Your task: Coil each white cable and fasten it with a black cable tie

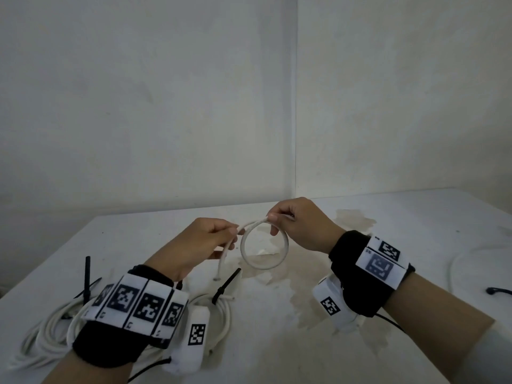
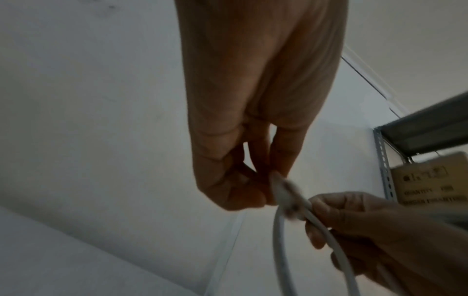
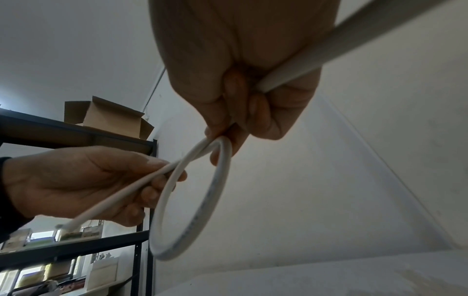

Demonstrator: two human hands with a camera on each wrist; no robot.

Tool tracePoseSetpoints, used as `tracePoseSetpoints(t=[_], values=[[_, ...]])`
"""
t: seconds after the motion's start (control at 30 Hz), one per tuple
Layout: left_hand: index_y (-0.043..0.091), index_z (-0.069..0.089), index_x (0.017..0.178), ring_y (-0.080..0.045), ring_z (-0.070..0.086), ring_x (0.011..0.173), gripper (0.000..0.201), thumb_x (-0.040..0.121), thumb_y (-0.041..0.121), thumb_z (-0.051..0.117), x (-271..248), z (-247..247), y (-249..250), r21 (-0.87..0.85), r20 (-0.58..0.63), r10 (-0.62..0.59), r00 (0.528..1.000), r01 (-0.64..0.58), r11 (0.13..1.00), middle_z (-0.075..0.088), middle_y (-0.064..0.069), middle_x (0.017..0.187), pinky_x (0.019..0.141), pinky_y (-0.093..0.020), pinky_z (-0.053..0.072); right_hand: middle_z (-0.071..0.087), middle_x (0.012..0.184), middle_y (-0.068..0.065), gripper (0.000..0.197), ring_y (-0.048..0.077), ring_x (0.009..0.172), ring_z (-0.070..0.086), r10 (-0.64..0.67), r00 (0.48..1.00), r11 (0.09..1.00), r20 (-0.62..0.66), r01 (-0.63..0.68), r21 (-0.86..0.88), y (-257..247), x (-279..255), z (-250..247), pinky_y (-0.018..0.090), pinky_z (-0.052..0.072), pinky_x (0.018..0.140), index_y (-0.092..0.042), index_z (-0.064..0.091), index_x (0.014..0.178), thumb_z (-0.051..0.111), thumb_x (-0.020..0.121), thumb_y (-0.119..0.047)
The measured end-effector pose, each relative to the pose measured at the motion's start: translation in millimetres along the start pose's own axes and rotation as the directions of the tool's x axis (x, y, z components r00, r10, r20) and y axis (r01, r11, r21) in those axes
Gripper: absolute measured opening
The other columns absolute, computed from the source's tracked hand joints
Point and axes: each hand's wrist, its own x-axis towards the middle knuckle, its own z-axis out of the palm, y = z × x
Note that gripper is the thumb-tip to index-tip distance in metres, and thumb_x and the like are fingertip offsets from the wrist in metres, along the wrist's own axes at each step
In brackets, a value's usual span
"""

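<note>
Above the table, both hands hold one white cable (image 1: 263, 267) bent into a single round loop. My left hand (image 1: 235, 234) pinches the strand at the loop's left side, and the short free end (image 1: 219, 273) hangs below it. At the top of the loop, where the strands cross, my right hand (image 1: 273, 221) grips them. In the right wrist view the loop (image 3: 192, 200) hangs under the right hand (image 3: 220, 144), and the rest of the cable (image 3: 354, 40) runs back through the palm. The left wrist view shows my left hand (image 2: 263, 192) pinching the blurred cable (image 2: 281, 192).
Two coiled white cables (image 1: 47, 328) (image 1: 225, 311), each with a black tie (image 1: 87, 275) (image 1: 225, 284), lie at the table's (image 1: 277, 350) front left. A loose white cable (image 1: 454, 267) and a black tie (image 1: 498, 291) lie at the right. Walls meet in a corner behind.
</note>
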Motion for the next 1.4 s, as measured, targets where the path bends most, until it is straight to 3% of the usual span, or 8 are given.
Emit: tracePoseSetpoints(t=[0.23,0.47,0.7,0.9,1.0,1.1,1.23,1.4], values=[[0.007,0.064,0.087,-0.002,0.06,0.057,0.014,0.093,0.011,0.051,-1,10,-2,-0.185,-0.112,0.014,0.994,-0.034,0.982,0.062,-0.003,0.076,0.062,-0.014,0.054,0.059,0.054,-0.01,0.03,-0.002,0.048,0.047,0.0,0.996,0.997,-0.087,0.006,0.073,-4,-3,-1,0.008,0.036,0.051,-0.025,0.057,0.06,0.056,0.09,-0.021],[0.018,0.066,0.08,0.002,0.056,0.052,0.017,0.092,0.015,0.054,1,18,1,0.001,-0.198,0.14,0.97,-0.143,0.99,0.063,0.001,0.077,0.059,-0.022,0.048,0.058,0.051,-0.007,0.026,0.0,0.048,0.05,0.008,0.999,0.999,-0.053,-0.006,0.045,-1,-5,-1,0.009,0.038,0.052,-0.03,0.058,0.067,0.053,0.092,-0.025],[0.008,0.067,0.092,-0.006,0.064,0.061,0.021,0.093,0.003,0.047,-7,10,7,-0.394,0.072,-0.033,0.997,0.059,0.917,0.068,0.0,0.07,0.061,-0.018,0.056,0.054,0.051,-0.003,0.03,0.006,0.047,0.048,-0.02,0.991,1.0,-0.132,0.019,-0.013,0,-4,-4,0.016,0.04,0.054,-0.032,0.052,0.062,0.055,0.091,-0.023],[0.016,0.06,0.086,-0.011,0.06,0.076,0.008,0.081,0.011,0.063,-5,21,1,-0.303,0.007,0.02,1.0,-0.017,0.953,0.063,-0.001,0.086,0.075,-0.026,0.053,0.051,0.049,-0.011,0.031,0.007,0.048,0.046,-0.053,0.979,0.998,-0.198,0.055,0.003,-3,-6,0,0.021,0.041,0.057,-0.032,0.051,0.063,0.056,0.09,-0.018],[0.011,0.057,0.09,-0.011,0.063,0.063,0.01,0.081,0.01,0.061,-3,28,2,-0.409,0.031,0.019,0.999,-0.005,0.912,0.064,-0.002,0.07,0.061,-0.025,0.057,0.051,0.049,-0.006,0.028,0.006,0.046,0.047,-0.052,0.979,0.998,-0.199,0.056,0.013,-3,-6,0,0.019,0.041,0.055,-0.029,0.053,0.064,0.056,0.09,-0.018],[0.007,0.062,0.084,-0.005,0.055,0.046,0.001,0.083,0.009,0.062,-2,32,4,-0.287,0.006,0.062,0.998,-0.057,0.956,0.058,0.006,0.052,0.052,-0.017,0.051,0.052,0.049,-0.003,0.027,0.006,0.045,0.046,-0.039,0.981,0.999,-0.189,0.043,0.019,-2,-8,0,0.018,0.04,0.053,-0.028,0.053,0.066,0.055,0.091,-0.018],[0.01,0.061,0.071,-0.004,0.054,0.041,0.013,0.08,0.011,0.069,1,36,-2,-0.032,-0.162,0.179,0.97,-0.187,0.982,0.055,0.004,0.054,0.047,-0.015,0.047,0.052,0.049,-0.003,0.026,0.005,0.042,0.046,-0.02,0.986,0.999,-0.164,0.028,0.043,-2,-10,-1,0.015,0.039,0.051,-0.025,0.053,0.066,0.054,0.091,-0.018],[0.009,0.058,0.072,-0.004,0.053,0.036,0.014,0.082,0.011,0.068,7,35,-10,0.166,-0.35,0.289,0.891,-0.245,0.955,0.06,-0.021,0.069,0.041,-0.012,0.04,0.052,0.053,-0.007,0.021,0.0,0.04,0.048,0.001,0.993,0.998,-0.12,0.006,0.057,-3,-9,1,0.015,0.041,0.049,-0.015,0.055,0.07,0.057,0.09,-0.021]])
